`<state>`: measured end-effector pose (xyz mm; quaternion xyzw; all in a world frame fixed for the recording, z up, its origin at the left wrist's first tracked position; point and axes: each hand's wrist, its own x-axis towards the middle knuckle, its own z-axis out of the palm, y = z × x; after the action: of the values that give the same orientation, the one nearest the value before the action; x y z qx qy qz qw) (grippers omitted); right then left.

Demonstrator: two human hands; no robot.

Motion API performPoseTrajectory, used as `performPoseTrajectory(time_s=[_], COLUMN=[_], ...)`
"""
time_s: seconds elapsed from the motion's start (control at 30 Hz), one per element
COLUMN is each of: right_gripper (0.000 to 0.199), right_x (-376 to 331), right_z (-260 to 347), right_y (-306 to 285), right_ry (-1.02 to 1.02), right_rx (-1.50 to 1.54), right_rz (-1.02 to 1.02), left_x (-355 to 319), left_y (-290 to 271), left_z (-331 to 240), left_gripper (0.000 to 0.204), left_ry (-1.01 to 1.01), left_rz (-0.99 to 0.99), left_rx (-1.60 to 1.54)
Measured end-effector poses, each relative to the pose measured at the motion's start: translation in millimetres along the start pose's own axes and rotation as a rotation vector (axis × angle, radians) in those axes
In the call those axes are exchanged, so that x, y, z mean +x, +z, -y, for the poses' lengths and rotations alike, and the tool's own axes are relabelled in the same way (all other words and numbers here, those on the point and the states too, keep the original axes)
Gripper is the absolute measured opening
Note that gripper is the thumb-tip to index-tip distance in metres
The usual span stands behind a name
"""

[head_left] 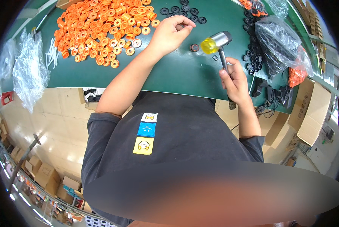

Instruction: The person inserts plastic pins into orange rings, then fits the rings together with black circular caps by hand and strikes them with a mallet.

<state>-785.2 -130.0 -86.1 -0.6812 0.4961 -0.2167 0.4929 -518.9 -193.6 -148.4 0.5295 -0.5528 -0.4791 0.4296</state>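
Dark shirt (177, 143) nearest; right hand (233, 81) clenches mallet (216, 42); left hand (171, 34) pinches small part, orange rings (101, 26) beside.

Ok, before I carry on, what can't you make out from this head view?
- What the left hand pinches: its curled fingers hide it.
- The mallet handle's lower end: covered by the right hand.
- The small ring on the green mat: too small to tell its detail.
- Contents of the clear bag: crumpled plastic obscures them.
- Picture's lower part: blurred out.
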Motion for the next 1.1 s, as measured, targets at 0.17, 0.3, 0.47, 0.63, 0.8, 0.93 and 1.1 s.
performPoseTrajectory(time_s=[0.17,0.3,0.47,0.63,0.8,0.93,1.1], right_gripper=[0.027,0.029,0.032,0.032,0.032,0.032,0.030], right_x=[4.6,-0.3,4.8,9.6,0.7,-3.1,4.6], right_z=[22.1,31.9,28.1,20.6,33.7,30.3,10.8], right_y=[2.9,9.2,19.6,17.4,8.8,10.8,24.9], right_ry=[0.111,0.168,0.240,0.261,0.191,0.185,0.275], right_rx=[0.041,-0.048,0.051,0.188,0.316,0.323,0.220], right_rz=[0.068,0.107,0.119,0.158,0.099,0.112,0.180], left_x=[1.3,0.2,-0.1,-0.4,1.4,1.0,1.3], left_y=[1.1,-3.3,-3.4,-4.2,-3.8,-4.9,-3.6], left_z=[3.5,-2.9,-6.2,-5.9,-1.0,-3.7,-2.6], left_gripper=[0.018,0.017,0.018,0.018,0.018,0.018,0.018], left_ry=[0.034,0.001,0.009,0.005,0.018,-0.004,0.001], left_rz=[-0.076,-0.071,-0.069,-0.083,-0.101,-0.092,-0.089], left_rx=[-0.065,-0.054,-0.031,-0.031,-0.032,-0.045,-0.029])
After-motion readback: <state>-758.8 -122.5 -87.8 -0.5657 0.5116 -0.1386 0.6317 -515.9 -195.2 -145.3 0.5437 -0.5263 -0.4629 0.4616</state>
